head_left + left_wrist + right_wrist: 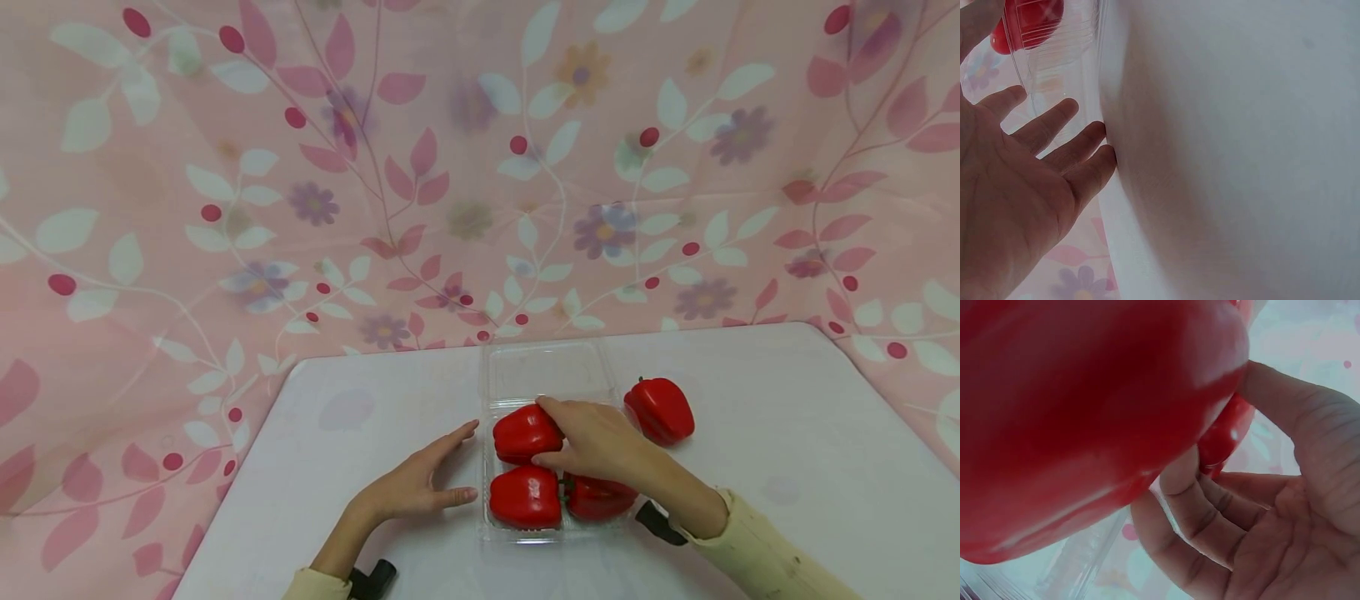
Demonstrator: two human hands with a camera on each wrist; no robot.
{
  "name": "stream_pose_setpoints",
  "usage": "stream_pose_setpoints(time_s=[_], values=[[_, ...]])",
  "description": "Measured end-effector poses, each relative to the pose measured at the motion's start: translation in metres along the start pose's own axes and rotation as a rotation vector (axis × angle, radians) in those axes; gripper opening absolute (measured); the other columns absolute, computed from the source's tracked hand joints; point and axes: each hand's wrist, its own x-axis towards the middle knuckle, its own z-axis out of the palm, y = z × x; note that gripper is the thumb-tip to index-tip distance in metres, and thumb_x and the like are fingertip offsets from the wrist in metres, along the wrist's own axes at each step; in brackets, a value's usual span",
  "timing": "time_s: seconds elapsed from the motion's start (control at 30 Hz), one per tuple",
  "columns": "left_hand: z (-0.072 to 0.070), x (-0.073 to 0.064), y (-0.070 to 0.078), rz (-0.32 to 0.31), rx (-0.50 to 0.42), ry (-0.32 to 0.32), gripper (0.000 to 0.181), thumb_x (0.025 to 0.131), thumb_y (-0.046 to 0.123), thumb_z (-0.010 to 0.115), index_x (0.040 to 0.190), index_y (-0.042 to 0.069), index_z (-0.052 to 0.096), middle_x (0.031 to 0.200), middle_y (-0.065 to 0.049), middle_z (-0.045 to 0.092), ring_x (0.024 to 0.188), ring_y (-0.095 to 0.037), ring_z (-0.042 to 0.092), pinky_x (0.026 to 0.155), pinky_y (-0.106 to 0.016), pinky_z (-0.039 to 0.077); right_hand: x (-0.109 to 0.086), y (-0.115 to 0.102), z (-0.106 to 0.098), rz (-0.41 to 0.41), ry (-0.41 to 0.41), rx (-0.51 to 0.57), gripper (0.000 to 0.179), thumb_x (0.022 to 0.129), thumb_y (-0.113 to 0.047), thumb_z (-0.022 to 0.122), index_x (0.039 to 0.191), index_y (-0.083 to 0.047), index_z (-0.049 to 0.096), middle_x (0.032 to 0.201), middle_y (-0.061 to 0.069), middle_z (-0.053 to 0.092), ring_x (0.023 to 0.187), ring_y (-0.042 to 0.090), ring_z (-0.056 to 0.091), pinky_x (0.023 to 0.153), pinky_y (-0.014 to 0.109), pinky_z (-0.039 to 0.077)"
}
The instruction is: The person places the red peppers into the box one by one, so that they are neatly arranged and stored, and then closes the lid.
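Note:
A clear plastic clamshell box (547,365) lies unfolded on the white table. My right hand (603,437) pinches a red bell pepper (525,435) in the upper left of the box, its thumb on the near side and fingertips on the far side. Below it sits a second red bell pepper (525,497). A third bell pepper (602,500) lies to its right, partly under my right forearm. In the right wrist view, a large red pepper (1104,412) covers much of the picture. My left hand (412,483), fingers spread, is beside the box's left edge, holding nothing.
Another red bell pepper (662,411) rests on the white table (772,433), right of the box. A pink floral cloth (465,167) hangs behind the table. Black wrist devices (375,579) sit at both sleeves.

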Motion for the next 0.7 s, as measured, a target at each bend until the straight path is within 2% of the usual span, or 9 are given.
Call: stream_pose_setpoints(time_s=[0.27, 0.5, 0.7], values=[[-0.0012, 0.0004, 0.0002, 0.000, 0.011, -0.003, 0.091, 0.084, 0.058, 0.068, 0.157, 0.034, 0.020, 0.156, 0.004, 0.036, 0.142, -0.018, 0.033, 0.111, -0.056, 0.030, -0.0019, 0.0029, 0.0015, -0.072, -0.030, 0.020, 0.068, 0.080, -0.033, 0.082, 0.136, -0.006, 0.055, 0.111, 0.004, 0.068, 0.098, 0.023, 0.064, 0.081, 0.047, 0.057], [-0.0011, -0.0001, 0.0009, 0.006, 0.006, -0.001, 0.090, 0.084, 0.058, 0.068, 0.157, 0.034, 0.020, 0.156, 0.003, 0.036, 0.142, -0.019, 0.033, 0.111, -0.058, 0.031, -0.0040, 0.0049, 0.0011, -0.079, -0.089, 0.010, 0.066, 0.085, -0.031, 0.078, 0.139, -0.004, 0.051, 0.107, 0.004, 0.068, 0.091, 0.021, 0.063, 0.085, 0.046, 0.056], [-0.0002, 0.0000, 0.0002, 0.000, 0.000, 0.002, 0.090, 0.084, 0.058, 0.068, 0.157, 0.036, 0.021, 0.156, 0.004, 0.036, 0.142, -0.018, 0.034, 0.110, -0.058, 0.031, -0.0056, 0.0066, -0.0011, -0.131, -0.099, -0.024, 0.065, 0.087, -0.028, 0.076, 0.140, -0.001, 0.050, 0.103, 0.005, 0.069, 0.089, 0.022, 0.063, 0.090, 0.049, 0.053]])
